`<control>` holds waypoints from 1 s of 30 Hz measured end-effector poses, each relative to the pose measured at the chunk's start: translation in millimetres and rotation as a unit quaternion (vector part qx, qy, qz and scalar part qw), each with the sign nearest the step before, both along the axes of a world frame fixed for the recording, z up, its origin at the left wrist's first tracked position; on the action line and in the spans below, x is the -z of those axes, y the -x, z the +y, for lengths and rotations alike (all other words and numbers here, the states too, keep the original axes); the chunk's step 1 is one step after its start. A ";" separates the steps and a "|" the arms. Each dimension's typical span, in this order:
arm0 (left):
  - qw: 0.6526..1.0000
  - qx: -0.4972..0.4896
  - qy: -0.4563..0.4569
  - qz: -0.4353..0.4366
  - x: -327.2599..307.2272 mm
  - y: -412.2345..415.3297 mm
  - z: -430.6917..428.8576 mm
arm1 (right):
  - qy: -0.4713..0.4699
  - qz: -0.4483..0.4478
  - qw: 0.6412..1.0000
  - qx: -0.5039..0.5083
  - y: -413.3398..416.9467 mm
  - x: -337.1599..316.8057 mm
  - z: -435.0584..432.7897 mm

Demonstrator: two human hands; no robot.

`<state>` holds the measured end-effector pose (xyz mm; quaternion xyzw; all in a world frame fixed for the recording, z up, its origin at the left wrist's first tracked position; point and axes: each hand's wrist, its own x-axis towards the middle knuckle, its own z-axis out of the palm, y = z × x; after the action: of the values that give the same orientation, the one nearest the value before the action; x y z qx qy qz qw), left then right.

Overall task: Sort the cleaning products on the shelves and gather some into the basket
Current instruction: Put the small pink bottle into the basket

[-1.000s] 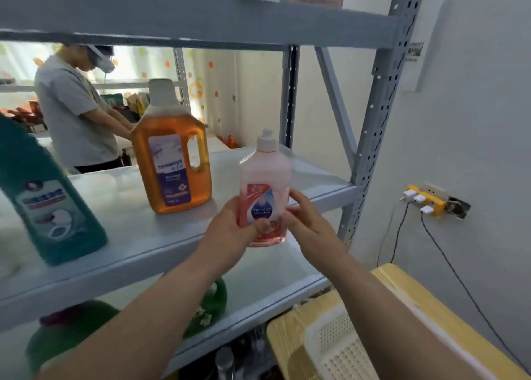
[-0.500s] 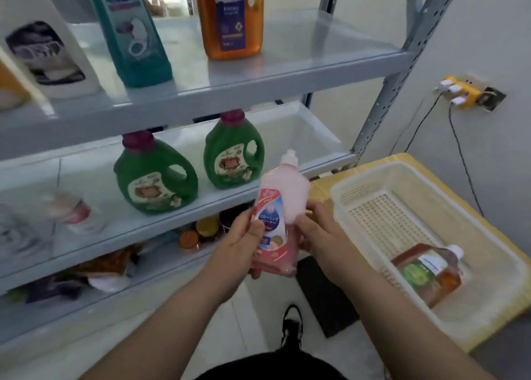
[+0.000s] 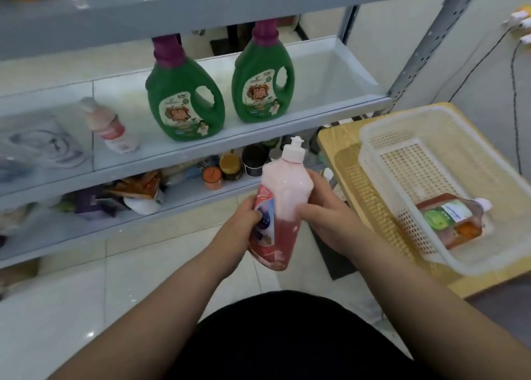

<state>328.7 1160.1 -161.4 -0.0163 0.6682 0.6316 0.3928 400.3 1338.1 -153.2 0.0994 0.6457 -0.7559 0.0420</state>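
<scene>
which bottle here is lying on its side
The amber bottle with the green label, flat in the white basket. The two green jugs stand on the shelf; the left hand and right hand hold the pink bottle nearly upright.

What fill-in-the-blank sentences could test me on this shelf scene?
1. The left hand and right hand hold the pink bottle, whose cap is ____.
2. The two jugs with purple caps on the shelf are coloured ____.
3. The white basket holds exactly ____ item, a brown bottle lying on its side.

Missing words: white; green; one.
</scene>
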 end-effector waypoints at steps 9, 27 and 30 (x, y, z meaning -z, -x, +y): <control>0.997 0.065 -0.012 0.036 3.6 -31.6 44.8 | 0.024 0.037 0.999 -0.016 -4.5 -9.5 49.2; 0.997 -0.075 0.007 0.033 11.2 -72.0 115.1 | -0.038 -0.020 0.996 0.075 -26.7 2.2 120.1; 0.992 -0.107 -0.011 -0.062 3.2 -70.6 122.1 | 0.071 -0.050 0.992 0.090 -22.0 -0.9 120.8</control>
<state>399.3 1282.2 -164.6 -0.1222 0.6302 0.6748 0.3640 422.3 1458.9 -152.2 0.1919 0.5757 -0.7947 0.0128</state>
